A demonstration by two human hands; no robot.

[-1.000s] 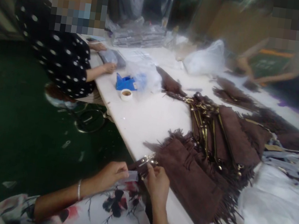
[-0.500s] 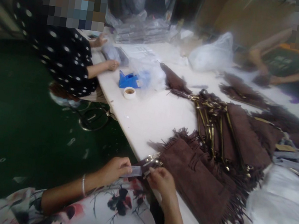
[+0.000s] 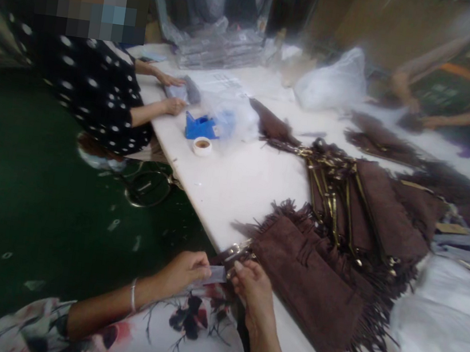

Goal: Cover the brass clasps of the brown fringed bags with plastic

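My left hand [image 3: 188, 271] pinches a small clear plastic sleeve [image 3: 216, 275] between thumb and fingers above my lap. My right hand [image 3: 255, 291] faces it, fingers closed on a dark strap [image 3: 226, 258] by its metal fittings, close to the sleeve's free end. The exact grip is blurred. The strap comes from the nearest brown fringed bag [image 3: 308, 278], which lies flat at the table's edge. Gold-coloured clasps [image 3: 234, 250] show just above my right fingertips.
Several more brown fringed bags [image 3: 390, 214] lie on the white table [image 3: 242, 188]. A blue tape dispenser [image 3: 200, 127] stands beside a tape roll [image 3: 202, 146]. White plastic wrapping [image 3: 444, 330] sits at right. One co-worker [image 3: 86, 87] is at left, another [image 3: 458, 90] across the table.
My left hand and the clear sleeve have shifted slightly right, closer to the strap fittings. The left co-worker's far hand has moved onto a wrapped package.
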